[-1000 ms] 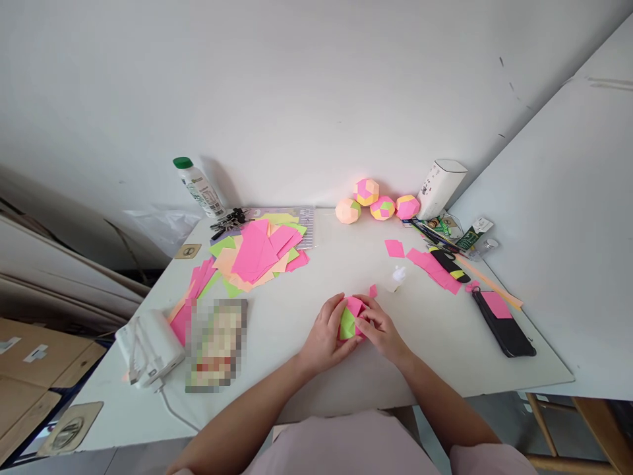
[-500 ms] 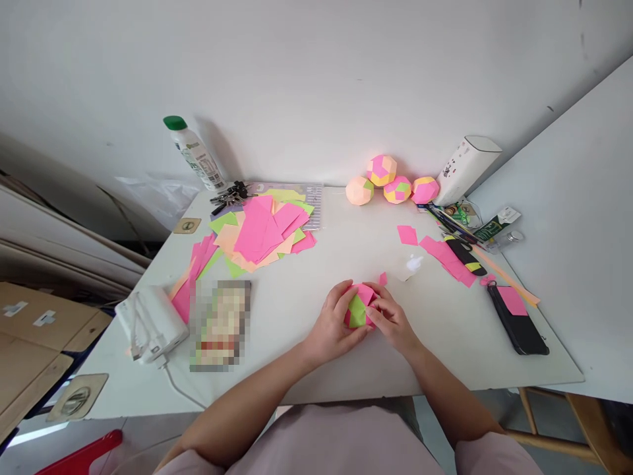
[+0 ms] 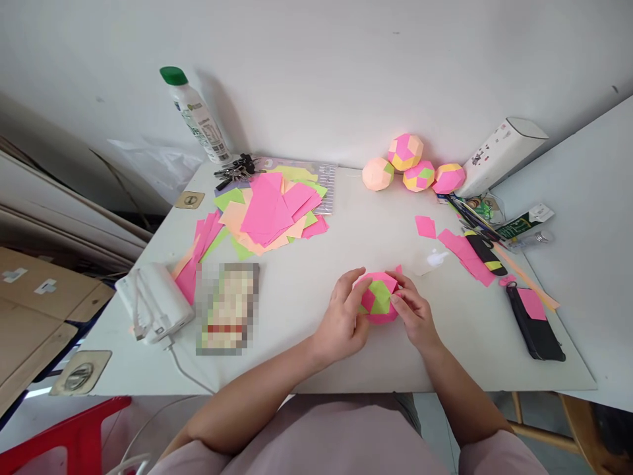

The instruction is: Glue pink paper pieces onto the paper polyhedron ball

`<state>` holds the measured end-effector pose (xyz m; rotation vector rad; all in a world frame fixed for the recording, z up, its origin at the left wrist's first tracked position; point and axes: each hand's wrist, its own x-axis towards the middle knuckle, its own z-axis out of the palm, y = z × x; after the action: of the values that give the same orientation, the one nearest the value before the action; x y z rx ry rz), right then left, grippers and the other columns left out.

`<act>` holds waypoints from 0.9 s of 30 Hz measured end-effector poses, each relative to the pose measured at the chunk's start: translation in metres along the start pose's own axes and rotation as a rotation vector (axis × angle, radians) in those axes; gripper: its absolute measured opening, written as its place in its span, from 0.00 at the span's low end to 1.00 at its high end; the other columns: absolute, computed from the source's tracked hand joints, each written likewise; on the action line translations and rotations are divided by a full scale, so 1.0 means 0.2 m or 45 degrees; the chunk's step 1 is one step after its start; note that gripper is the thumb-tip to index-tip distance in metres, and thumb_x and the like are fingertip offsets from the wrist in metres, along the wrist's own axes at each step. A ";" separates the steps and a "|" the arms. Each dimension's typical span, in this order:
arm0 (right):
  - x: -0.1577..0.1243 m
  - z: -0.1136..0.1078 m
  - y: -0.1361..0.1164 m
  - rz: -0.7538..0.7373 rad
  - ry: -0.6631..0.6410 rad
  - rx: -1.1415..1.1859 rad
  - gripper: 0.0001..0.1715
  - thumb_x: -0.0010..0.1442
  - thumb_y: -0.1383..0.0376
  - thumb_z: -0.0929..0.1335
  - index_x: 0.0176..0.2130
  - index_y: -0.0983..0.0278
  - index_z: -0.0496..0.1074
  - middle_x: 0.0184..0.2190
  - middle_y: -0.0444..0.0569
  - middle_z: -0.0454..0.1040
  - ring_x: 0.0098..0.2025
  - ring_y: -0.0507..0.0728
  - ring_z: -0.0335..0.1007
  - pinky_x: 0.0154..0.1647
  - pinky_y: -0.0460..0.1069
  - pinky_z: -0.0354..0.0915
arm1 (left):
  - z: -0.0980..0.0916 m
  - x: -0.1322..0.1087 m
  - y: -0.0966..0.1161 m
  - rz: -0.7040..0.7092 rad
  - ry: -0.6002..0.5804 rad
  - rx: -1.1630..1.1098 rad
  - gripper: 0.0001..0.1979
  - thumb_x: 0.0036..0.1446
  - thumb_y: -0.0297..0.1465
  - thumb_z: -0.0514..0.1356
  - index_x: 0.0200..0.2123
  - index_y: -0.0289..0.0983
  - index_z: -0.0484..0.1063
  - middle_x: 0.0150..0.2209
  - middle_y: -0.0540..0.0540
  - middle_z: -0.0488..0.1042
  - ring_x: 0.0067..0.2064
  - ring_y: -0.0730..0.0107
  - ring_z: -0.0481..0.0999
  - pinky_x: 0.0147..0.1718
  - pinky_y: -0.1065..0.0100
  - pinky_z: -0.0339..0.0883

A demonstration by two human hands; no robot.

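Observation:
A pink and green folded paper ball [image 3: 380,298] is between my hands near the front of the table. My left hand [image 3: 342,323] curls around its left side, thumb low and fingers at the upper edge. Thumb and fingers of my right hand [image 3: 416,316] pinch the ball's right edge. A small pink paper piece [image 3: 398,269] shows just behind the right fingertips. Beyond the right hand lie a white glue spot [image 3: 435,258] on the table, a pink paper diamond [image 3: 425,226] and a row of pink paper pieces [image 3: 466,256].
Several finished paper balls [image 3: 405,152] rest against the wall. Coloured paper sheets [image 3: 270,211] are piled at back left by keys [image 3: 236,171] and a white bottle [image 3: 200,122]. A power bank [image 3: 161,303], a black case [image 3: 534,330], a cutter [image 3: 482,251] and a white box [image 3: 504,158] lie around.
The view has shifted, so the table's things sit differently in the picture. The ball has turned, showing a pink patch beside the green. My left fingers have lifted and spread somewhat.

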<state>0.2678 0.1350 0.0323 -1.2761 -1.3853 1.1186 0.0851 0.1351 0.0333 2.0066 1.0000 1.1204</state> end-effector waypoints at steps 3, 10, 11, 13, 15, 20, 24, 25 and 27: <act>0.01 0.00 0.02 -0.013 0.014 -0.010 0.15 0.61 0.57 0.66 0.26 0.59 0.71 0.55 0.49 0.66 0.62 0.64 0.55 0.60 0.59 0.56 | 0.00 0.00 -0.01 -0.017 0.117 -0.014 0.32 0.45 0.15 0.48 0.55 0.38 0.59 0.54 0.37 0.61 0.55 0.57 0.63 0.48 0.54 0.66; 0.02 0.00 0.05 -0.082 0.044 0.058 0.15 0.61 0.60 0.66 0.24 0.61 0.69 0.54 0.49 0.67 0.61 0.63 0.56 0.62 0.60 0.52 | -0.01 0.00 -0.02 -0.006 -0.001 -0.188 0.13 0.37 0.16 0.45 0.16 0.36 0.64 0.17 0.52 0.65 0.21 0.76 0.63 0.21 0.75 0.56; 0.02 0.00 0.06 -0.088 0.043 0.059 0.15 0.61 0.61 0.66 0.24 0.61 0.69 0.54 0.49 0.67 0.61 0.63 0.56 0.62 0.60 0.51 | -0.02 0.00 -0.01 -0.033 -0.030 -0.228 0.13 0.36 0.16 0.45 0.15 0.36 0.63 0.17 0.52 0.64 0.20 0.77 0.62 0.21 0.76 0.55; 0.02 0.00 0.06 -0.096 0.043 0.061 0.15 0.61 0.61 0.66 0.23 0.60 0.68 0.53 0.49 0.68 0.62 0.63 0.55 0.63 0.61 0.49 | -0.02 0.00 0.00 -0.086 -0.100 -0.314 0.12 0.34 0.17 0.45 0.14 0.36 0.62 0.16 0.52 0.64 0.20 0.78 0.62 0.21 0.76 0.56; 0.02 0.00 0.05 -0.096 0.043 0.064 0.15 0.61 0.61 0.66 0.24 0.60 0.68 0.54 0.49 0.68 0.63 0.64 0.53 0.63 0.61 0.49 | -0.03 0.01 0.01 -0.125 -0.157 -0.358 0.12 0.35 0.18 0.44 0.15 0.36 0.62 0.16 0.53 0.64 0.19 0.78 0.61 0.21 0.76 0.56; 0.02 0.00 0.05 -0.094 0.031 0.056 0.14 0.62 0.62 0.65 0.24 0.61 0.69 0.54 0.49 0.67 0.63 0.64 0.54 0.63 0.60 0.51 | -0.04 0.01 0.04 -0.144 -0.171 -0.357 0.10 0.38 0.19 0.45 0.15 0.36 0.61 0.13 0.55 0.59 0.16 0.80 0.54 0.17 0.77 0.50; 0.02 0.00 0.05 -0.100 0.028 0.056 0.14 0.62 0.62 0.65 0.25 0.60 0.70 0.54 0.49 0.67 0.65 0.63 0.51 0.64 0.60 0.49 | -0.03 0.01 0.05 -0.167 -0.145 -0.285 0.09 0.39 0.19 0.46 0.15 0.36 0.60 0.13 0.56 0.57 0.15 0.81 0.51 0.16 0.76 0.49; 0.02 0.00 0.05 -0.100 0.028 0.056 0.14 0.62 0.62 0.65 0.25 0.60 0.70 0.54 0.49 0.67 0.65 0.63 0.51 0.64 0.60 0.48 | -0.03 0.01 0.05 -0.168 -0.138 -0.262 0.09 0.39 0.19 0.46 0.15 0.36 0.60 0.13 0.56 0.57 0.15 0.81 0.51 0.16 0.76 0.49; 0.03 0.00 0.06 -0.103 0.030 0.060 0.14 0.62 0.62 0.65 0.25 0.60 0.70 0.54 0.48 0.67 0.65 0.63 0.51 0.65 0.60 0.48 | -0.03 0.01 0.05 -0.159 -0.124 -0.233 0.09 0.39 0.20 0.46 0.15 0.36 0.60 0.13 0.55 0.57 0.15 0.81 0.51 0.16 0.76 0.48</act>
<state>0.2703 0.1410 0.0218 -1.1859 -1.3727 1.0716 0.0834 0.1330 0.0446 1.8100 0.9246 0.9997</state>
